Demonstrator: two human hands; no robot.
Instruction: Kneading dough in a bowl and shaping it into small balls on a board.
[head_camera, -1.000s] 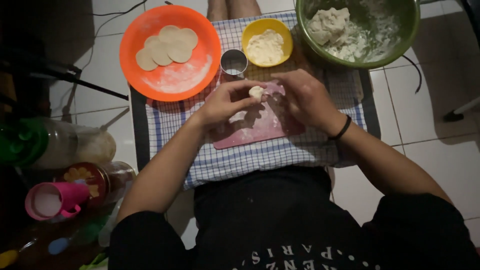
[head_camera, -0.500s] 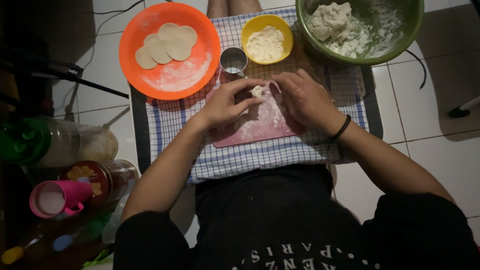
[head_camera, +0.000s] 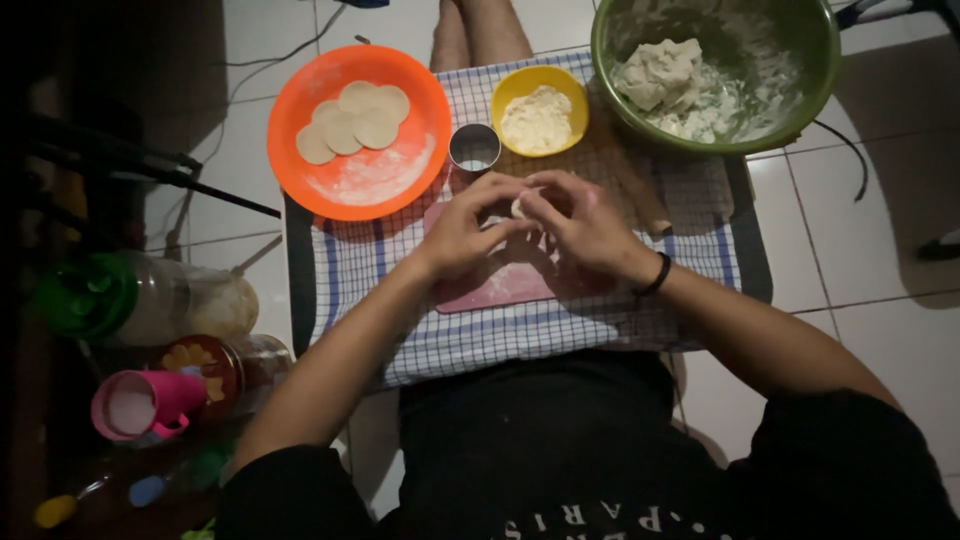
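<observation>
Fingers of both hands close around a small piece of dough (head_camera: 519, 207), held between them just above a pink board (head_camera: 500, 285); only a pale sliver of the dough shows, the rest hidden by fingertips. Left hand (head_camera: 465, 230) curls in from one side, right hand (head_camera: 580, 225), a dark band at its wrist, meets it from the other, the two touching. Much of the board lies covered by the hands. It rests on a checked cloth (head_camera: 350, 265) spread over the person's lap. Beyond the hands stand a small metal cup (head_camera: 474, 148), a yellow bowl (head_camera: 512, 88) of flour, an orange plate (head_camera: 300, 100) with several flat dough rounds (head_camera: 353, 122), and a green bowl (head_camera: 815, 60), cut off by the upper edge, holding a dough lump. Jars and a pink cup (head_camera: 140, 408) sit in deep shadow to the left, hard to make out.
</observation>
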